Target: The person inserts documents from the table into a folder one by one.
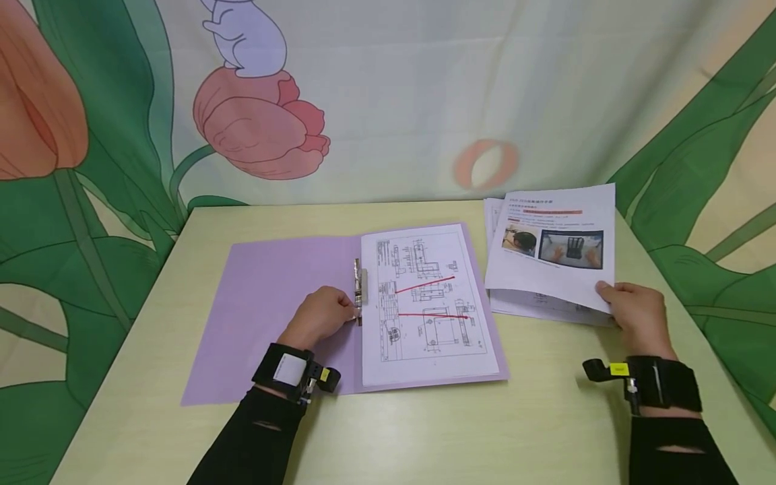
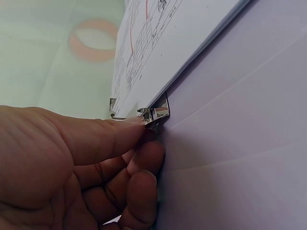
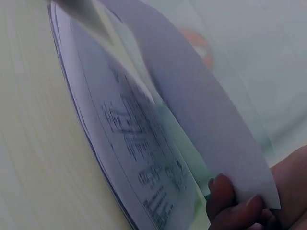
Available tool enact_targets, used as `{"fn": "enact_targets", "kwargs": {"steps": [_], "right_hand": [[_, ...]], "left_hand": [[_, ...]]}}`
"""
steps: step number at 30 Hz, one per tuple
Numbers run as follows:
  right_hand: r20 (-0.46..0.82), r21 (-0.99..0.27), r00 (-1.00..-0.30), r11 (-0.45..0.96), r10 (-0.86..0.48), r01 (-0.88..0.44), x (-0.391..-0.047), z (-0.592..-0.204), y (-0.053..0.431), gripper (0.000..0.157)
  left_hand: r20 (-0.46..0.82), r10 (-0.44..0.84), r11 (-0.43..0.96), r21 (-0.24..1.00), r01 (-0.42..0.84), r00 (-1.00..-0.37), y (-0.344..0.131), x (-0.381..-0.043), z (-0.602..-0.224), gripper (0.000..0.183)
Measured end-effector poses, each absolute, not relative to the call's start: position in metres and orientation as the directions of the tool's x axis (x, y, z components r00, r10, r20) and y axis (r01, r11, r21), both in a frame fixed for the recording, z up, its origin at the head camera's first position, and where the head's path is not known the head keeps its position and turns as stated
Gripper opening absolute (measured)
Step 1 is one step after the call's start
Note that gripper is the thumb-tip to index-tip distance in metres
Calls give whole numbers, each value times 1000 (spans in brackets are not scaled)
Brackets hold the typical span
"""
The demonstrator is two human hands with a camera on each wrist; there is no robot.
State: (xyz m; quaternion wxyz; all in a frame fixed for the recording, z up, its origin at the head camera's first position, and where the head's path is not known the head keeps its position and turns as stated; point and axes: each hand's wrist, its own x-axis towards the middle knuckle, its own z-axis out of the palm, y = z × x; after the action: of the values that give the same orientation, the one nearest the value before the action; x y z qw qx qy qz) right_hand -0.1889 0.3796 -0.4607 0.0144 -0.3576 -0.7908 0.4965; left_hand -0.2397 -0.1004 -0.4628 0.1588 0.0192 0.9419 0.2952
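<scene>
A purple folder (image 1: pixel 273 296) lies spread flat on the table, with line-drawing sheets (image 1: pixel 433 357) marked in red on its right side. My left hand (image 1: pixel 324 313) is at the spine, thumb and curled fingers pinching the lower end of the metal clip (image 2: pixel 156 112). Over on the right, my right hand (image 1: pixel 639 313) pinches the bottom right corner of a printed sheet (image 1: pixel 552 279) bearing two photos. That sheet is raised off a stack of drawing sheets (image 3: pixel 129 124); most of the stack is hidden under it in the head view.
The pale wooden table (image 1: pixel 424 431) carries the folder and papers. A curtain (image 1: pixel 394 101) with flower and animal prints hangs behind its back edge. Each wrist wears a black camera strap (image 1: pixel 663 384).
</scene>
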Motion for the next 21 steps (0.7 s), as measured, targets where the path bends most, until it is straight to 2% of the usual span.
{"fn": "enact_targets", "kwargs": {"steps": [7,10,16,21], "right_hand": [[-407,-878,-729,-17,550,478,-189,-458,365,64],[-419,-889,-734,-79,534,450,-188,-454,357,66],[-386,-901,-772,-29,505,432,-184,-449,334,62],[-311,-906,-821,111,479,408,-178,-456,308,55]], "left_hand": [[-294,129,823,564,-63,-947,-101,-240,-463,22],[-294,128,822,566,-65,-947,-101,-240,-463,21],[-307,116,818,569,-84,-945,-100,-239,-461,21],[-305,113,816,571,-87,-946,-100,-239,-461,21]]}}
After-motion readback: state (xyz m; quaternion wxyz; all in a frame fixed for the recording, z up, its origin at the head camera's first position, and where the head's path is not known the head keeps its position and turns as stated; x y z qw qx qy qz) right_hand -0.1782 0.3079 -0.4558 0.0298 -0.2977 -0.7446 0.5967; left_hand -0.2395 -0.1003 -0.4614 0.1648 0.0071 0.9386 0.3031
